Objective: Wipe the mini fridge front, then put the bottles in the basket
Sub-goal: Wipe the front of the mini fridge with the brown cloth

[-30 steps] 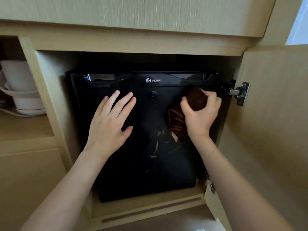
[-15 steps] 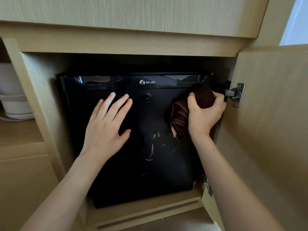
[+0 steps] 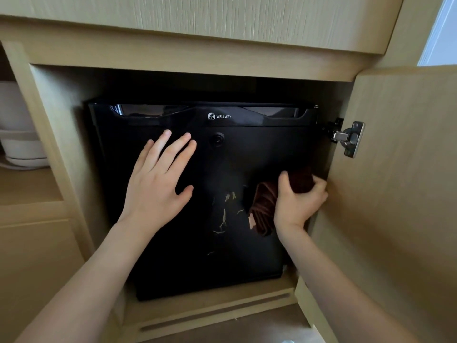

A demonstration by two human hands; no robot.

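So the black mini fridge [image 3: 247, 154] sits inside a niche of a pale wood cabinet [image 3: 173, 60], with its front facing the camera. It's got a WELLWAY logo [image 3: 220, 116] on the top strip and a small round lock [image 3: 217, 139] just under it.

On the left half of the front, the left hand [image 3: 155, 186] lies flat. Its fingers are straight and a bit spread, with the tips up near the top strip and the thumb sticking out to the right. It's got nothing in it, it's just pressing on the door.

Over at the right edge of the front, about mid height, the right hand [image 3: 296, 204] has its fingers and thumb curled round a bunched dark brown cloth [image 3: 264, 206], held against the door. Part of the cloth hangs down to the left of the wrist, and there's a little pale tag at the lower end.

Between the two hands, around the lower middle of the door, there are some pale marks [image 3: 223, 216]. They could be scuffs or smears, I honestly can't tell which.

The cabinet door [image 3: 400, 194] stands swung open on the right, and its metal hinge [image 3: 348, 138] is up near the fridge's top right corner.

Far left, in the next compartment, something white and rounded [image 3: 17, 134] sits on a shelf. It's cut off by the frame, so no idea what it is. There's a sliver of bright window [image 3: 442, 33] at the top right.
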